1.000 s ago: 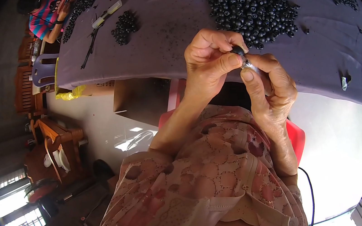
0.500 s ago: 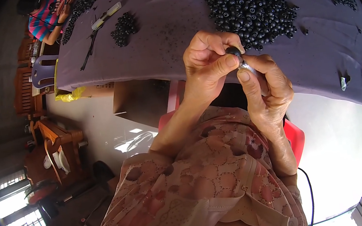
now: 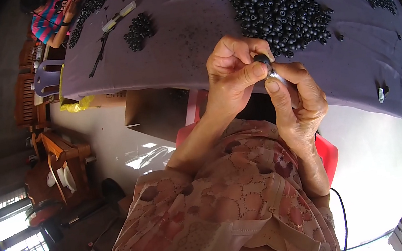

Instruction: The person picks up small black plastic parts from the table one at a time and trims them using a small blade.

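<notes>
Above the near edge of the cloth-covered table, my left hand (image 3: 233, 75) pinches a small round black piece (image 3: 262, 59) between thumb and fingers. My right hand (image 3: 301, 93) is closed on a small silvery tool (image 3: 276, 75), its thumb and forefinger pressed together around it. The tool's upper end meets the lower side of the black piece; my fingers hide most of the tool. Just beyond my hands lies a big heap of similar black round pieces (image 3: 280, 13), many with a hole in them.
A purple-grey cloth (image 3: 187, 20) covers the table. On it lie a smaller cluster of black pieces (image 3: 138, 32), a pale-handled tool (image 3: 118, 17) and a crumpled wrapper (image 3: 382, 94). Another person (image 3: 52, 20) sits at the far left. A cardboard box (image 3: 153, 112) stands below the edge.
Both hands keep the same grip on the black piece and the silvery tool. The whole scene is shifted only slightly; the other person's hands have moved a little.
</notes>
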{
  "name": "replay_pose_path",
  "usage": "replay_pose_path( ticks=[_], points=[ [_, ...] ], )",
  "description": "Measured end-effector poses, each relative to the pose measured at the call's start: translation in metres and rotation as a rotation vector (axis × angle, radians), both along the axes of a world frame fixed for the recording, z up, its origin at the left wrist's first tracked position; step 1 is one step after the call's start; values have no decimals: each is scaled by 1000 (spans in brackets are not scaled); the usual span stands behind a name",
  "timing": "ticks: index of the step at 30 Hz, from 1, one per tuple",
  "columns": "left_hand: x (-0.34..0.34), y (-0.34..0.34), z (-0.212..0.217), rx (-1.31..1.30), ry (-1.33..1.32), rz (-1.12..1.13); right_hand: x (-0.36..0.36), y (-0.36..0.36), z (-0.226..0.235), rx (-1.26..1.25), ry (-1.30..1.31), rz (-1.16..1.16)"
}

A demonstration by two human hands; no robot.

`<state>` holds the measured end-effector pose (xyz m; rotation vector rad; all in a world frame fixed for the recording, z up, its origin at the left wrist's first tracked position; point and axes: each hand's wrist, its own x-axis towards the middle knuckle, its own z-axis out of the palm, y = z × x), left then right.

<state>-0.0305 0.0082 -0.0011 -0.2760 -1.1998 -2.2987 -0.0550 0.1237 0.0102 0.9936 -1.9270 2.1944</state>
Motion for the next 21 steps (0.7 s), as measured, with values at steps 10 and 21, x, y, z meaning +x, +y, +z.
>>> replay_pose_path(
  ticks=[10, 21],
  points=[
    [0, -2, 0, 13, 36, -3, 4, 1, 6, 30, -69, 32],
    [-3, -1, -4, 11, 54, 44, 2, 1, 8, 51, -98, 30]
  ],
)
